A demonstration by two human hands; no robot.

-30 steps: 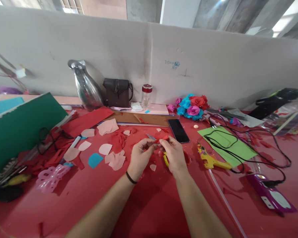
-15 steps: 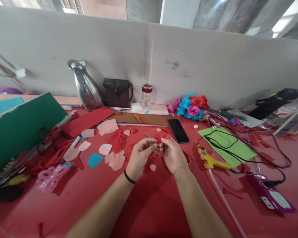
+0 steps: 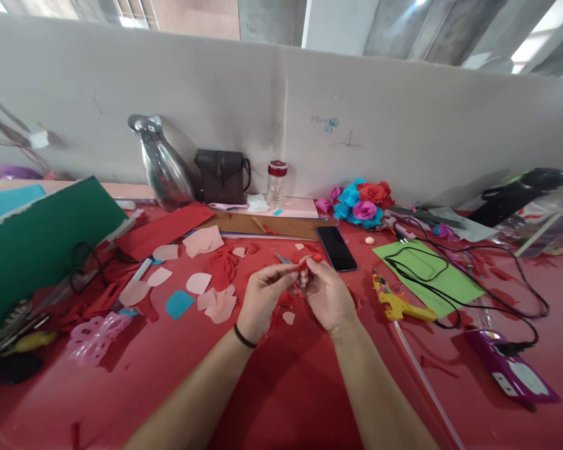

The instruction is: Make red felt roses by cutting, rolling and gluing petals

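Note:
A small red paper piece [image 3: 315, 257] is pinched between the fingertips of both hands above the red table. My left hand [image 3: 267, 297], with a black band at the wrist, holds its lower left side. Closed round the right side is my right hand [image 3: 327, 295]. The tip of a grey metal blade [image 3: 283, 258] shows just behind my left fingers; the rest of it is hidden. Pink petal-shaped pieces [image 3: 199, 283] and a blue one [image 3: 179, 304] lie left of my left hand, near crumpled red paper [image 3: 223, 269].
A phone [image 3: 336, 248] lies behind my right hand. To the right are a yellow glue gun [image 3: 396, 304], green paper [image 3: 431, 275] with black cables, and a purple power strip [image 3: 513, 365]. Paper flowers [image 3: 366, 203], a glass jar [image 3: 277, 182] and a steel jug [image 3: 164, 162] stand at the back.
The fingers of both hands have shifted slightly around the red paper piece. Both hands stay in nearly the same place.

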